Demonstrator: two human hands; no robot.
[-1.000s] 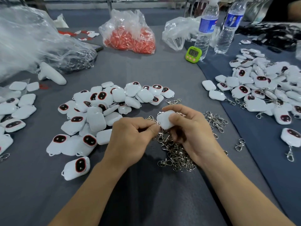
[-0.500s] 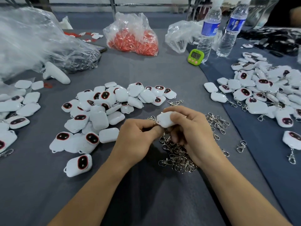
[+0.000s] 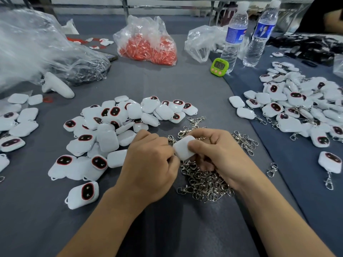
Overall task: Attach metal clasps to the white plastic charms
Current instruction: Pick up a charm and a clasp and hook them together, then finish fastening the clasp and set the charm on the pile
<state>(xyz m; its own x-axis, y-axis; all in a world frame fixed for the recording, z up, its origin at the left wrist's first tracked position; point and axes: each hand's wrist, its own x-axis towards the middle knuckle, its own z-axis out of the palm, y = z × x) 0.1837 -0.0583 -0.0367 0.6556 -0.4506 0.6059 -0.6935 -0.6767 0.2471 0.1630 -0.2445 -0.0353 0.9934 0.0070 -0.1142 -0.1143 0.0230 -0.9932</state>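
Thumb and curled fingers of the right hand [image 3: 217, 154] clamp a white charm [image 3: 184, 147], plain back upward, held just above the table. The left hand [image 3: 148, 164] meets it from the other side, its thumb and forefinger pinching the charm's left corner; whether a clasp sits between those fingertips cannot be told, as the knuckles hide the spot. Directly beneath both hands, and spilling toward the person and to the right, lies a tangled pile of metal clasps [image 3: 204, 182] on the grey table [image 3: 33, 219]. Left of the grip and beyond it spreads a heap of loose charms [image 3: 115, 127], some showing dark red-rimmed faces, some blank backs; one lone charm [image 3: 82, 194] lies nearer the person. Well to the right, on a blue cloth [image 3: 297, 182], charms with clasps attached [image 3: 289, 108] are heaped. Far beyond the grip stand a green timer [image 3: 219, 67], two water bottles [image 3: 234, 38], and a clear bag of red pieces [image 3: 148, 47].
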